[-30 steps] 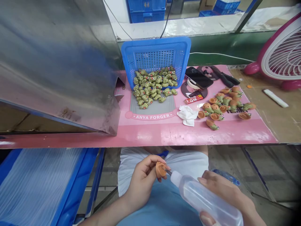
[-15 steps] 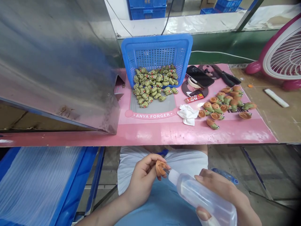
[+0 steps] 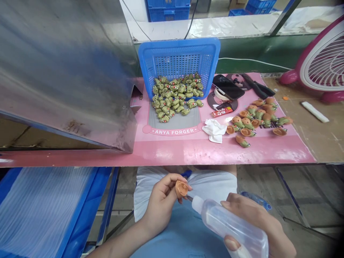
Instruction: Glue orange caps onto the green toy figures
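Note:
Above my lap, my left hand [image 3: 163, 200] pinches a small hollow orange-brown figure part [image 3: 182, 189] between thumb and fingers, its open side facing up and toward me. My right hand [image 3: 255, 215] is wrapped round a translucent squeeze bottle [image 3: 228, 222] with a white cap and a thin metal nozzle. The bottle lies tilted, its nozzle [image 3: 189, 197] at the lower right rim of the orange part; whether the tip touches it I cannot tell. On the table ahead, several joined orange-and-green figure pieces [image 3: 243, 141] lie at the right.
A tilted blue basket [image 3: 179, 44] spills olive-green pieces [image 3: 172, 100] onto the pink mat [image 3: 161, 152]. Nearby are a crumpled white cloth [image 3: 214, 130], a phone [image 3: 228, 87] and a red packet [image 3: 221, 112]. A metal housing [image 3: 67, 71] stands left, a pink fan [image 3: 322, 57] right.
The orange part has turned in my left hand so its hollow shows more, and moved slightly left. The bottle's nozzle has drawn from inside the part to its lower rim.

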Demonstrator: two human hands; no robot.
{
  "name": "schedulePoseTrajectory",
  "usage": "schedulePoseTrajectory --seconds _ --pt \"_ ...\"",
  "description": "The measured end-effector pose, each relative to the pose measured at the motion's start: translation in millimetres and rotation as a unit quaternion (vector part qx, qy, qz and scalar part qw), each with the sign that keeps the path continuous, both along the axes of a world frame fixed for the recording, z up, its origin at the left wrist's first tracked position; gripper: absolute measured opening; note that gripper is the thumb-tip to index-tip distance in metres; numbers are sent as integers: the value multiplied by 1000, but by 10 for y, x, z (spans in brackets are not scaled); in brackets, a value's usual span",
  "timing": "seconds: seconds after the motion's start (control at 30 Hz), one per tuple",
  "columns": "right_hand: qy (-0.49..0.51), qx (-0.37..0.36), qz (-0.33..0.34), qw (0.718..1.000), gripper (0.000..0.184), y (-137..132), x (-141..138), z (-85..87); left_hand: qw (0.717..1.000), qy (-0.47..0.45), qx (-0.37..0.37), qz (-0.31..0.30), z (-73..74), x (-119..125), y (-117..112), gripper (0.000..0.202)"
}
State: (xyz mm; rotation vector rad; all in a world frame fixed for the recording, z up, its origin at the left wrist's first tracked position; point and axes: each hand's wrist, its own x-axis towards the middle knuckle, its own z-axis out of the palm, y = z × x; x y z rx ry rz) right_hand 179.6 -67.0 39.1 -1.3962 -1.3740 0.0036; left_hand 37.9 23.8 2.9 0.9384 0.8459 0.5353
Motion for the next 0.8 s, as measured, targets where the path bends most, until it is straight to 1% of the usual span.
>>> schedulePoseTrajectory --seconds 0.07,0.23,0.47,0.57,0.7,0.8 --pt "-3 -3 1 1000 18 4 9 -4 1000 1 0 6 -3 -2 1 5" --pt "2 -11 -22 1000 19 -9 -11 -33 1000 3 5 11 -20 3 3 5" --pt "-6 -14 -30 999 18 -35 -2 -38 1000 1 0 28 -34 -7 -2 5" --pt "-9 -29 -28 999 18 -43 24 -46 1000 4 -6 30 -30 -6 2 5" --pt "-23 -13 -3 1000 17 -32 42 -53 999 10 -14 35 -26 -3 4 5" --pt "-25 9 -8 1000 16 -33 43 -57 999 11 -16 32 -26 -8 1 5"
